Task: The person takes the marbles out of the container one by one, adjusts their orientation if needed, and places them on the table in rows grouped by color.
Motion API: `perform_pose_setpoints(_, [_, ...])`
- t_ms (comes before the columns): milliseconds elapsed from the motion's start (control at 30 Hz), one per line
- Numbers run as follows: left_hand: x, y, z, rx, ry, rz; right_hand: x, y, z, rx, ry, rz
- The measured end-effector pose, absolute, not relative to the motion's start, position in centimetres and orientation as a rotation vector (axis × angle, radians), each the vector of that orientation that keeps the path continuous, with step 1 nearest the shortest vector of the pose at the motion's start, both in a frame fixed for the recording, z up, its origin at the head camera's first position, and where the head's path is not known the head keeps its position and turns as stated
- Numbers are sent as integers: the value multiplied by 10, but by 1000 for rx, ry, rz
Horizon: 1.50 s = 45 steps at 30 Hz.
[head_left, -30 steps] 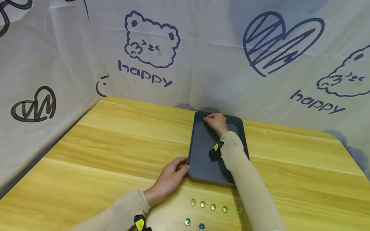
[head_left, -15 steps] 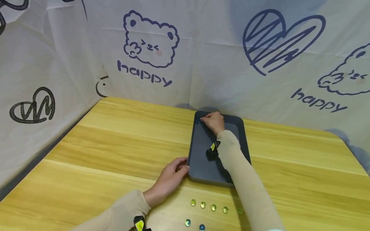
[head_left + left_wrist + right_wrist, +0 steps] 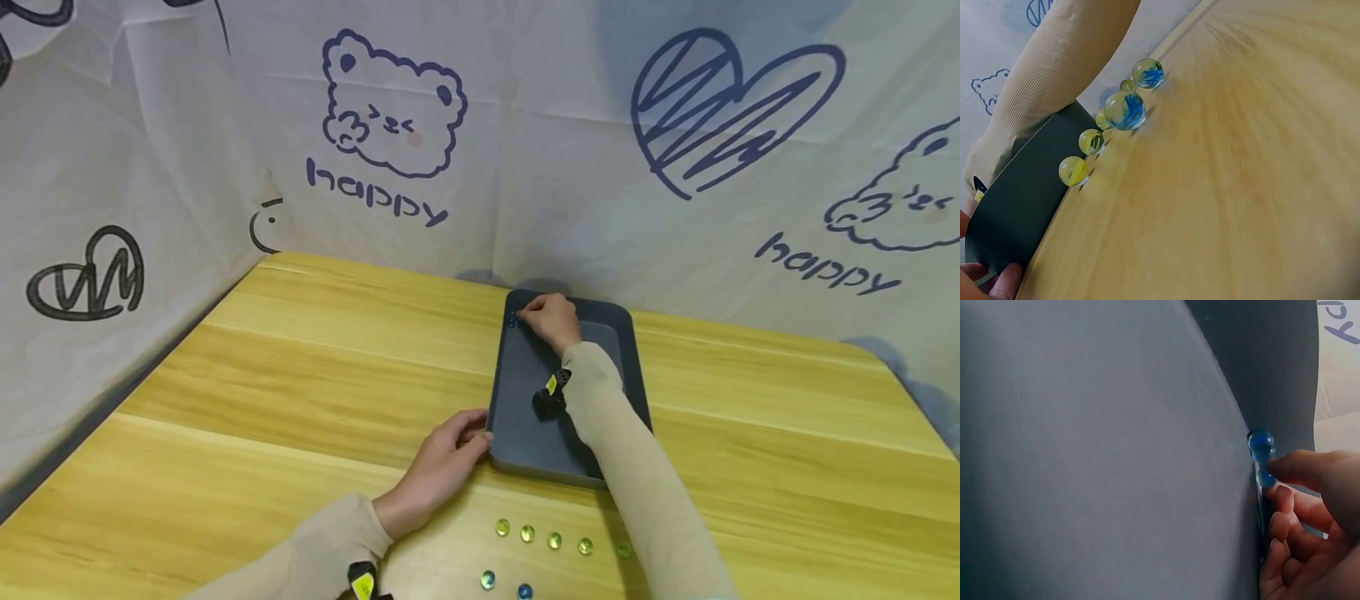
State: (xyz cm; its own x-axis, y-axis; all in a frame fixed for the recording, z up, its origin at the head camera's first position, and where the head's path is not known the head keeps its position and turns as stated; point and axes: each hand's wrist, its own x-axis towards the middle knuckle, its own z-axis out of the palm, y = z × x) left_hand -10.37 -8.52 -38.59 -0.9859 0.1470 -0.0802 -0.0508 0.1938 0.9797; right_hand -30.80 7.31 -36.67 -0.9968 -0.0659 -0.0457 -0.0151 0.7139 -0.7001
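Observation:
A dark grey tray (image 3: 517, 400) lies on the wooden table. My right hand (image 3: 552, 319) reaches into its far left corner, thumb and fingertips pinching a blue marble (image 3: 1266, 479). Right beside that one, more blue marbles (image 3: 1261, 440) sit against the tray wall; fingers partly cover them. At the tray's near left corner, my left hand (image 3: 438, 467) holds the edge, its thumb at the wall and some fingers hidden. Several yellow-green marbles (image 3: 554, 541) form a row in front of the tray. Nearer still are two clear marbles with blue swirls, one at left (image 3: 488, 579), one at right (image 3: 525, 592).
White cloth (image 3: 555, 167) with drawn bears and hearts hangs behind and left of the table (image 3: 300, 367). The right sleeve (image 3: 637, 467) passes over the tray's near right corner and close to the last marble of the row. Each wrist carries a small black camera (image 3: 550, 400).
My right hand has shifted slightly left, toward the blue marbles in the tray corner. The left hand, the tray and the marbles on the table have stayed put.

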Motion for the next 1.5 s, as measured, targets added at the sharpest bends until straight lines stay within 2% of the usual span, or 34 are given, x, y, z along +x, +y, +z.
perform_pose_setpoints(267, [-103, -85, -385, 82, 2310, 1890, -308, 77, -368, -168, 2815, -1170])
perform_pose_setpoints(1100, [-101, -85, -384, 104, 2328, 1908, -309, 82, -369, -177, 2746, -1180])
perform_pose_setpoints(1500, [-101, -85, -387, 90, 2309, 1898, -314, 98, -365, -302, 2605, -1291])
